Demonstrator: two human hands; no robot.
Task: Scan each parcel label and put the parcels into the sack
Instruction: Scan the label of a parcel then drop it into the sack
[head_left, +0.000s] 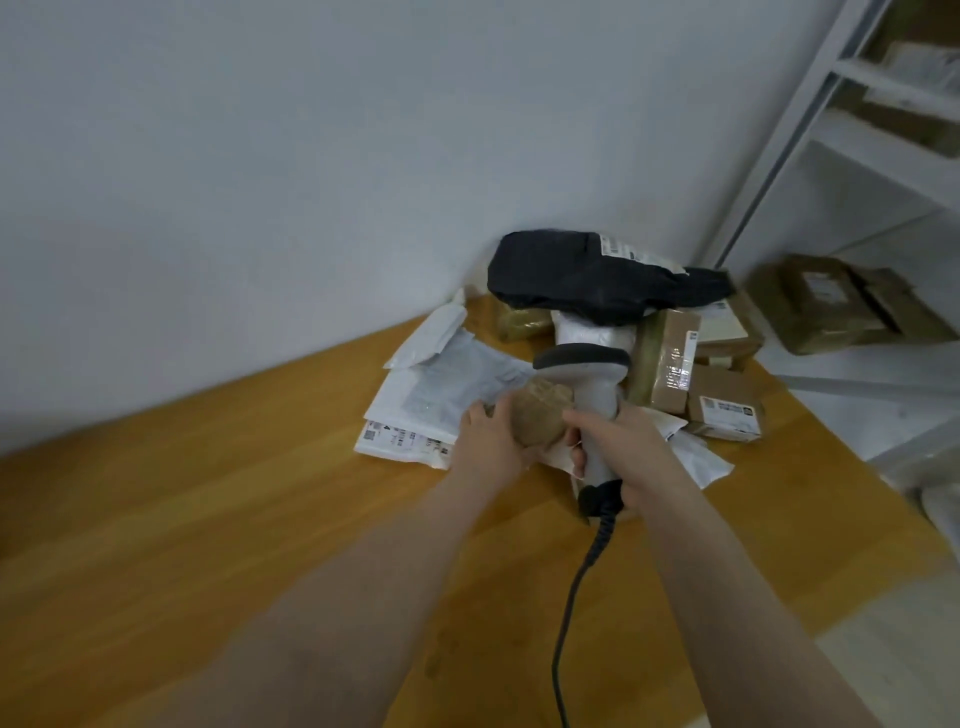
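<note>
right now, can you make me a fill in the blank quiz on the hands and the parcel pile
The right hand grips the handle of the ____.
The small parcel in the left hand is ____.
The topmost parcel on the pile is ____.
Missing: scanner; brown; black.

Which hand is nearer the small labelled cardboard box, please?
Right. The right hand, gripping the scanner, is left of the small cardboard box; the left hand, holding a brown parcel, is farther left.

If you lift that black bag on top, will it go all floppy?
Probably floppy: the black bag sags and creases over the parcels under it. It may slide too, since its plastic looks smooth. Likely soft inside, not breakable.
</note>
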